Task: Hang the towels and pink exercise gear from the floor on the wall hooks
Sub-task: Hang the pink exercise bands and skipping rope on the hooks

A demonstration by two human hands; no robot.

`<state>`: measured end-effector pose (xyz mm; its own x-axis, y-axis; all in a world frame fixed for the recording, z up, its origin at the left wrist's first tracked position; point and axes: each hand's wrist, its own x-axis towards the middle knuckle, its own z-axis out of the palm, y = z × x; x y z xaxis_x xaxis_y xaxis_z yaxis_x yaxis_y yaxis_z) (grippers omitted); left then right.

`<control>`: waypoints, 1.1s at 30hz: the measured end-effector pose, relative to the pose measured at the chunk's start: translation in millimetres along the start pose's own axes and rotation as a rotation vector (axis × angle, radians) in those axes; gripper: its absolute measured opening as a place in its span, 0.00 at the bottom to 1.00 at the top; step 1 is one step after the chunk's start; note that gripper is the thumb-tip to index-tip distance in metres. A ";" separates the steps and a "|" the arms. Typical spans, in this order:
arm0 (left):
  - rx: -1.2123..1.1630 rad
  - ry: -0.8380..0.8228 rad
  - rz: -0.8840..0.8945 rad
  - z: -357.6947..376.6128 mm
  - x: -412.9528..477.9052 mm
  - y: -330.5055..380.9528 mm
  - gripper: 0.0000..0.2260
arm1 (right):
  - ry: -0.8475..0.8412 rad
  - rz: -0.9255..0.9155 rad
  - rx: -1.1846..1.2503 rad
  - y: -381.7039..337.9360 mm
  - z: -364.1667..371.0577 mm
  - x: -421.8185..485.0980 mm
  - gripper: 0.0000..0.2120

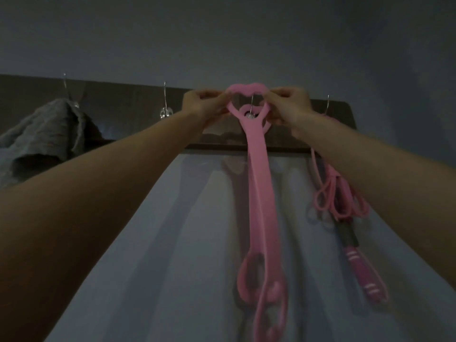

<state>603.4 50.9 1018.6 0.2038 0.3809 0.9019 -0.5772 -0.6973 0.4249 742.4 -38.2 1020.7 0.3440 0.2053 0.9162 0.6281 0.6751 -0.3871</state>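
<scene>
A pink resistance band [260, 183] with heart-shaped loops hangs down the wall from a metal hook [251, 107] on the dark wooden rack [138, 122]. My left hand [204, 107] pinches the left side of its top heart loop. My right hand [288, 106] grips the right side. A smaller loop sits around the hook's knob. A pink jump rope [345, 198] hangs from the rightmost hook [327, 104]. A grey towel [42, 134] is draped on the far-left hook.
One bare metal hook [164, 102] stands between the towel and the band. The wall [172, 243] below the rack is pale and plain. The room is dim.
</scene>
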 end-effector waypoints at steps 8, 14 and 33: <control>0.000 -0.004 -0.012 20.8 44.3 -31.0 0.15 | 0.029 0.040 -0.037 30.0 -12.1 44.8 0.07; 0.020 0.020 -0.041 29.6 54.8 -61.9 0.15 | -0.040 0.088 -0.010 62.6 -15.6 53.1 0.09; 0.353 0.163 0.077 19.2 28.2 -77.4 0.17 | 0.146 0.092 -0.237 77.5 -9.4 27.0 0.09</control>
<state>669.0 104.0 1012.7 0.0256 0.3914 0.9199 -0.2729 -0.8825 0.3831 806.9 13.0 1014.5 0.4933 0.1424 0.8581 0.7290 0.4705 -0.4972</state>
